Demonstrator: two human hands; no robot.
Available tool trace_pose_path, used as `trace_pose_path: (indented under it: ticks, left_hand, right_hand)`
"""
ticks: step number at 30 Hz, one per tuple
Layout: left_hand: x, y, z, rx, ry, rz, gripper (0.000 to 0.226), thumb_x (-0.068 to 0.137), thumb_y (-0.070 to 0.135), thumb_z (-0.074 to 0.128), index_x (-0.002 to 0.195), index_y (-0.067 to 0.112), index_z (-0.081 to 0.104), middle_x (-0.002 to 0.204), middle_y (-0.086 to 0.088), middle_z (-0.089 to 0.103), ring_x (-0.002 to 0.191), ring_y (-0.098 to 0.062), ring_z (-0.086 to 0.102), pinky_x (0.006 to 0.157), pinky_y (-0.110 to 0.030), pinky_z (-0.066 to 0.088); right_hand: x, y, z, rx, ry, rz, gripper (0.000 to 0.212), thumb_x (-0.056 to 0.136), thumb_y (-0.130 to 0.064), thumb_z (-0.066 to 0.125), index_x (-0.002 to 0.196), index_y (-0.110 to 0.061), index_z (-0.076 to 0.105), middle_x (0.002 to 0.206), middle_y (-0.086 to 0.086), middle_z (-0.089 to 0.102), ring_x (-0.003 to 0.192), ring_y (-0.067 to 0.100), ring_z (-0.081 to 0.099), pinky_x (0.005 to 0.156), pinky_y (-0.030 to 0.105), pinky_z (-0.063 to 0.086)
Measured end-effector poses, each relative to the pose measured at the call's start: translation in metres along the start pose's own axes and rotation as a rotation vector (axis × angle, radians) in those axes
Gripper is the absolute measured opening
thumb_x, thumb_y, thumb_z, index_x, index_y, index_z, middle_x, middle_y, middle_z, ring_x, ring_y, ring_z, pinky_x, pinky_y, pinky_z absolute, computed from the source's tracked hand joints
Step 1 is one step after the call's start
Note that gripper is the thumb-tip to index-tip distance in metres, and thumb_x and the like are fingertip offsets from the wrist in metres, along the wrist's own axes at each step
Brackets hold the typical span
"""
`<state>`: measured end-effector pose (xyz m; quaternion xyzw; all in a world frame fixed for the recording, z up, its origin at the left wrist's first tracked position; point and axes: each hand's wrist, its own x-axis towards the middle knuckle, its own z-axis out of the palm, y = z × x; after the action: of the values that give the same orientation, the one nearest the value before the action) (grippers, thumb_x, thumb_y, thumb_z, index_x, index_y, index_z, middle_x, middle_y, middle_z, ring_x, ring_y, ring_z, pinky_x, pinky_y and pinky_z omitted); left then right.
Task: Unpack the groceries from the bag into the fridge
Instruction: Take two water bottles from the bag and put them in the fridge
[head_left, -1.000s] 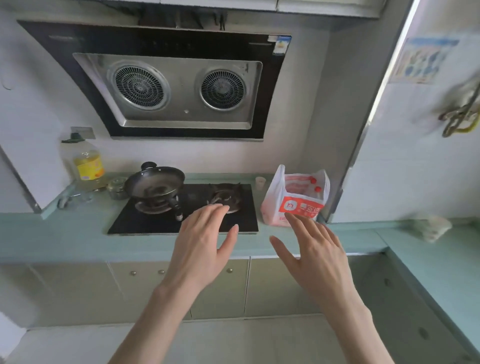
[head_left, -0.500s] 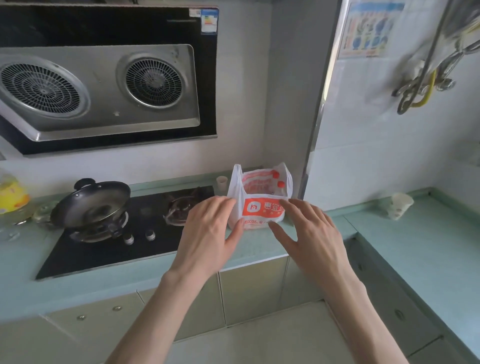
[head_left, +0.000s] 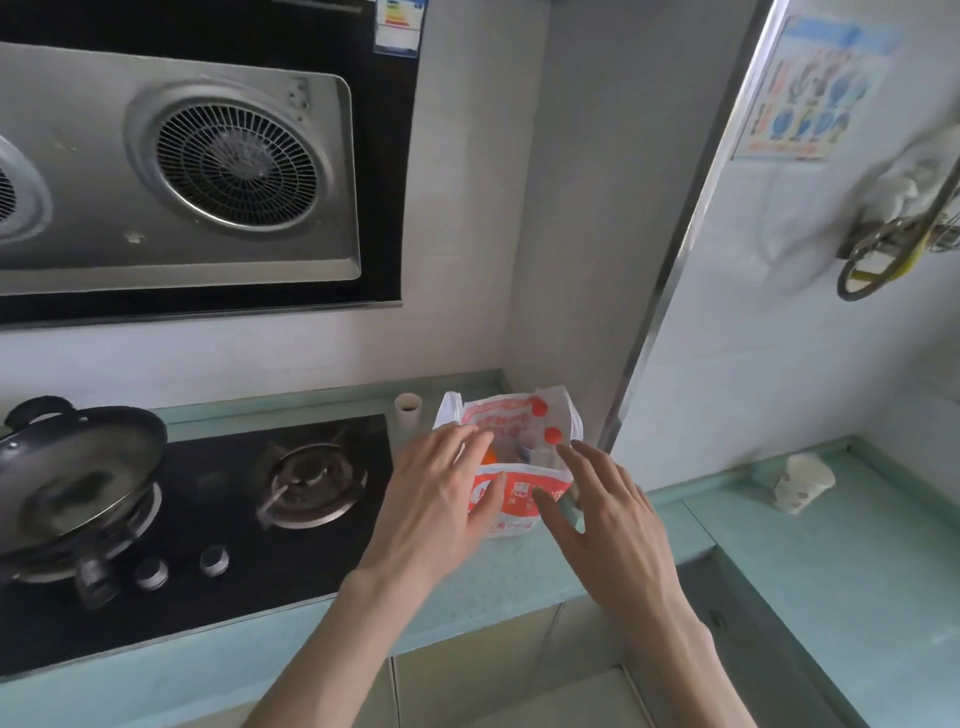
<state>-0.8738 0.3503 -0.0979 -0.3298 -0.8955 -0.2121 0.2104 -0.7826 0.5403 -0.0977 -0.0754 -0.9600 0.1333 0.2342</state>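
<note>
A white plastic grocery bag (head_left: 519, 491) with red print stands on the pale green counter in the corner by the wall. Its mouth is open; something orange (head_left: 488, 457) and a pale bottle top (head_left: 543, 454) show inside. My left hand (head_left: 441, 499) lies against the bag's left side with straight fingers reaching over its rim. My right hand (head_left: 605, 512) is at the bag's right side, fingers spread and straight, thumb across the front. Neither hand grips anything. No fridge is in view.
A black gas hob (head_left: 218, 519) with a dark wok (head_left: 72, 467) lies left of the bag. A small paper cup (head_left: 408, 410) stands behind the bag, another cup (head_left: 802, 480) on the right counter (head_left: 857, 571). The range hood (head_left: 208, 171) hangs above.
I have moved closer to the counter. Both hands reached forward from in front of the bag to its two sides; the left fingers now reach over the rim.
</note>
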Motion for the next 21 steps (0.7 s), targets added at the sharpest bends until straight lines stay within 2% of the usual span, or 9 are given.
trace_pose_path:
  ticks: [8, 13, 17, 21]
  left_hand:
    - [0.063, -0.031, 0.048, -0.061, -0.031, 0.021, 0.043, 0.101, 0.045, 0.05, 0.133, 0.018, 0.06, 0.131, 0.005, 0.063, 0.121, -0.014, 0.058, 0.103, -0.031, 0.046]
    - [0.093, -0.048, 0.079, -0.108, -0.075, 0.035, 0.046, 0.101, 0.046, 0.046, 0.133, 0.016, 0.059, 0.13, 0.003, 0.063, 0.119, -0.017, 0.06, 0.102, -0.037, 0.05]
    - [0.107, -0.058, 0.106, -0.114, -0.114, 0.006, 0.05, 0.103, 0.049, 0.036, 0.138, 0.018, 0.056, 0.135, 0.004, 0.061, 0.123, -0.013, 0.059, 0.105, -0.033, 0.05]
    - [0.125, -0.063, 0.138, -0.103, -0.166, -0.017, 0.052, 0.104, 0.048, 0.032, 0.139, 0.018, 0.056, 0.138, 0.003, 0.061, 0.126, -0.013, 0.058, 0.11, -0.033, 0.047]
  right_hand:
    - [0.071, 0.016, 0.04, -0.024, -0.035, 0.06, 0.065, 0.1, -0.069, 0.032, 0.142, -0.024, 0.054, 0.145, -0.006, 0.058, 0.125, 0.019, 0.062, 0.099, 0.037, 0.054]
    - [0.101, 0.027, 0.069, -0.03, -0.101, 0.087, 0.062, 0.101, -0.064, 0.036, 0.143, -0.022, 0.053, 0.145, -0.006, 0.058, 0.123, 0.018, 0.063, 0.099, 0.035, 0.053]
    - [0.118, 0.044, 0.096, -0.023, -0.144, 0.095, 0.056, 0.104, -0.059, 0.038, 0.144, -0.023, 0.051, 0.145, -0.006, 0.058, 0.124, 0.018, 0.062, 0.101, 0.035, 0.052]
    - [0.13, 0.063, 0.125, -0.051, -0.206, 0.112, 0.056, 0.105, -0.06, 0.031, 0.142, -0.024, 0.052, 0.143, -0.005, 0.059, 0.125, 0.019, 0.061, 0.104, 0.035, 0.051]
